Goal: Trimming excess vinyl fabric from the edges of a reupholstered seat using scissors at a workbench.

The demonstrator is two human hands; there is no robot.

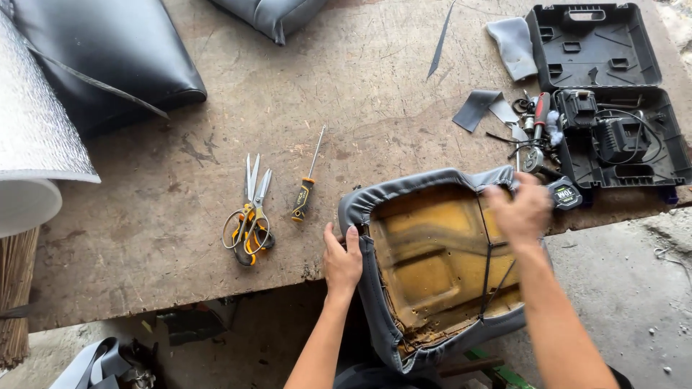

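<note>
Head view: seat pan (432,259), underside up, overhangs the table (180,216) edge right of the scissors (249,216). Left hand (342,259) pinches its soft grey cover; right hand (524,209) grips the far rim. Likely stiff, bulky; hold by rims.

Both bare forearms reached forward; left hand (342,261) gripped with fingers curled, right hand (520,209) blurred, palm down

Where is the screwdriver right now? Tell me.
In the head view the screwdriver lies on the wooden table, just right of the scissors and left of the upturned seat, beyond the left hand.
</note>
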